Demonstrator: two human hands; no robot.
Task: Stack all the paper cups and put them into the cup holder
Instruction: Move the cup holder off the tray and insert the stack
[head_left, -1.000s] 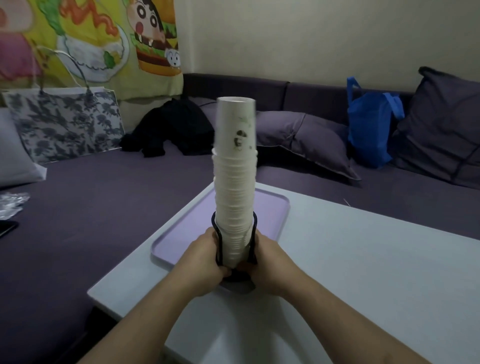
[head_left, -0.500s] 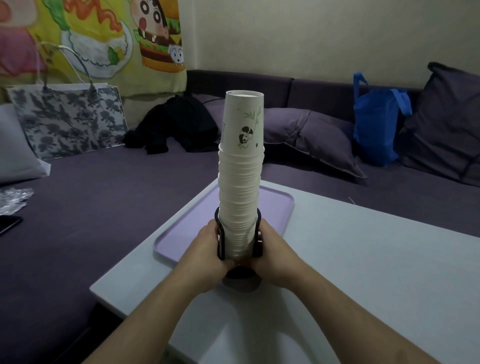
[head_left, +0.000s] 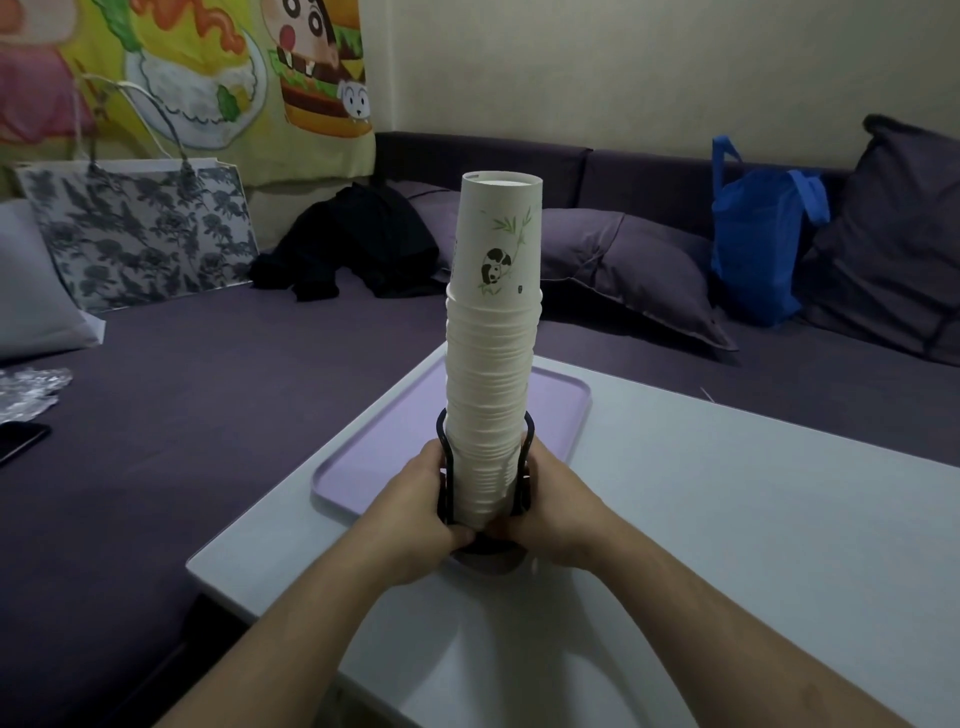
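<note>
- On the near part of the white surface (head_left: 727, 519), a black wire cup holder (head_left: 445, 467) stands with a tall stack of paper cups (head_left: 491, 374) seated inside it.
- Only the lower part of the stack sits between the holder's wire uprights; most of it rises well above them.
- Its long axis is upright, leaning slightly left at the base; the cups are upside down, the top one showing its closed bottom upward and a panda print on its side.
- Left hand (head_left: 415, 514) and right hand (head_left: 558, 512) wrap the holder from either side, fingers curled round the wire frame near its base, thumbs almost meeting in front.
- Just behind the holder lies a lilac tray (head_left: 561, 415); whether the holder's base touches its rim cannot be told.
- Beyond, a blue bag (head_left: 753, 244) sits on the purple sofa (head_left: 208, 364).
</note>
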